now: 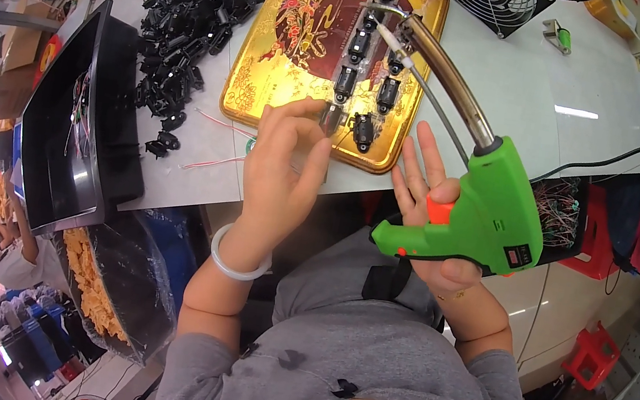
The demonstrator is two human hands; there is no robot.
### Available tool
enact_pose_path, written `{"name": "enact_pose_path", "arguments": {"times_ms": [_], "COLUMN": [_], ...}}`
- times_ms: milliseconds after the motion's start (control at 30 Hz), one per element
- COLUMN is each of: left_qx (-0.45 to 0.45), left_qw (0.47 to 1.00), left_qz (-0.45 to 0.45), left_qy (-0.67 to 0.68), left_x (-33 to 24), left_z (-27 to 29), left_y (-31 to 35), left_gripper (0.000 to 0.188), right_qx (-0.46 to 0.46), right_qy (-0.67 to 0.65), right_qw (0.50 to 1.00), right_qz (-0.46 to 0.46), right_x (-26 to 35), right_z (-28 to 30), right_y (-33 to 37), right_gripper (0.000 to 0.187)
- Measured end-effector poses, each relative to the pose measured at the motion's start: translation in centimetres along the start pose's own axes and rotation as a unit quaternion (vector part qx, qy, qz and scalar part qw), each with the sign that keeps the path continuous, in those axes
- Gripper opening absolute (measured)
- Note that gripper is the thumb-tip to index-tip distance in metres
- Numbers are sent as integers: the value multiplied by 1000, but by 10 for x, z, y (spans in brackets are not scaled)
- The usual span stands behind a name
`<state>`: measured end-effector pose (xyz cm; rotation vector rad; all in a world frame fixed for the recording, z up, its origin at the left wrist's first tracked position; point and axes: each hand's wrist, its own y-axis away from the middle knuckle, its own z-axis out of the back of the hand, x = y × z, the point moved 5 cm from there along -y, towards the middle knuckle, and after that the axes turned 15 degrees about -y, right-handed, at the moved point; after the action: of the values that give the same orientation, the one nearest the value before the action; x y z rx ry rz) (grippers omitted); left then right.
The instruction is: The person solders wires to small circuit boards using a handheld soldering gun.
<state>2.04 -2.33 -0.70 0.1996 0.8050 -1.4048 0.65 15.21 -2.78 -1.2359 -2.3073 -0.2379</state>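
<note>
Pale surface (525, 73), right hand (417, 205) gripping a green soldering gun (502, 198); left hand (282, 165) beside a dark part (332, 121), can't tell if pinching. Keep the tip (400, 12) clear!

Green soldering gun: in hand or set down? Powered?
In hand: the green soldering gun lies across the right hand, one of the fingers at the orange trigger. Powered: cannot tell.

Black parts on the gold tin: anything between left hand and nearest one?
Nothing visible: the left hand has its fingertips by the nearest part. Higher up, the metal tube of the green soldering gun overhangs the gold tin.
</note>
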Motion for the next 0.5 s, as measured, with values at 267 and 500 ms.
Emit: {"name": "enact_pose_path", "arguments": {"times_ms": [267,500], "left_qx": [11,23], "left_qw": [1000,999], "left_qz": [-15,19], "left_qy": [-1,-13], "left_x": [2,-4], "left_z": [2,0], "left_y": [-2,-5], "left_gripper": [5,5], "right_qx": [-55,-59], "right_qy": [-46,-40], "right_qw": [997,997], "right_qz": [4,8], "right_x": [-10,-13], "right_z": [-6,-4], "right_y": [6,12], "right_gripper": [56,56]}}
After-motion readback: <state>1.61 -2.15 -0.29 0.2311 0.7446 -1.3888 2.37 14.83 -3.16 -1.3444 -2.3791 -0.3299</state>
